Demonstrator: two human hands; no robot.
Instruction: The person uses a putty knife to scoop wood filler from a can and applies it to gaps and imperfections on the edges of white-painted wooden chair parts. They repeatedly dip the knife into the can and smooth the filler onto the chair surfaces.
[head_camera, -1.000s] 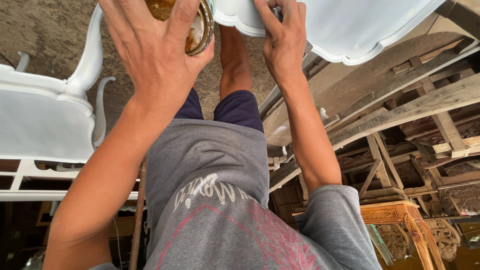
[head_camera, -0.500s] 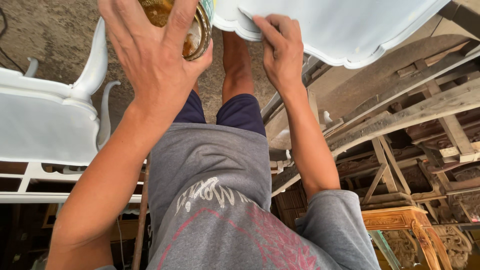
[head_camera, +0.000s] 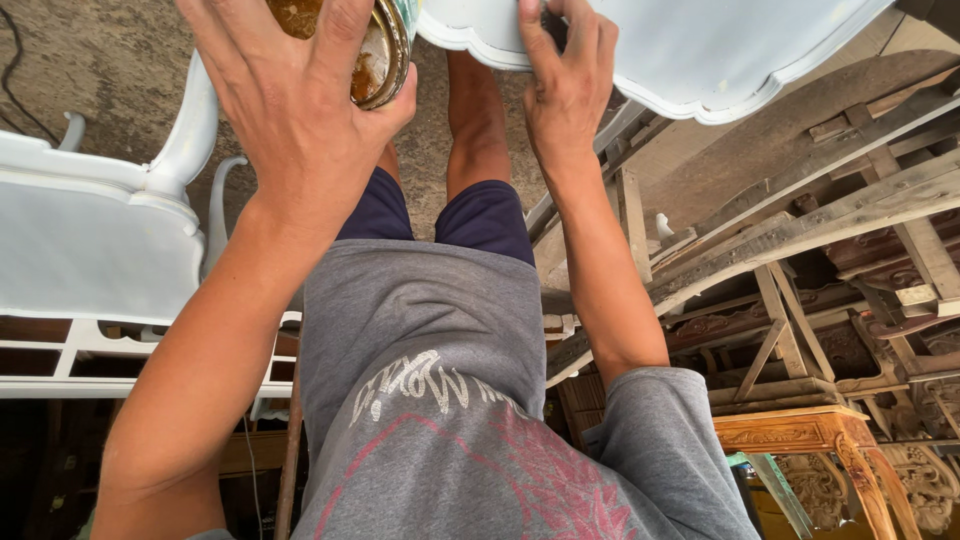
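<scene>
Daylight falls on a rough, grey-brown concrete floor (head_camera: 90, 70), with a white-painted armchair (head_camera: 95, 250) at one side and, at the other, a stack of bare wooden furniture frames (head_camera: 820, 230) beside a carved, unpainted wooden table (head_camera: 800, 430) and more carved pieces in shadow.

Both arms stretch forward. The left hand (head_camera: 300, 110) curls in a grip, fingers spread. The right hand (head_camera: 568, 85) presses with bent fingers.
</scene>
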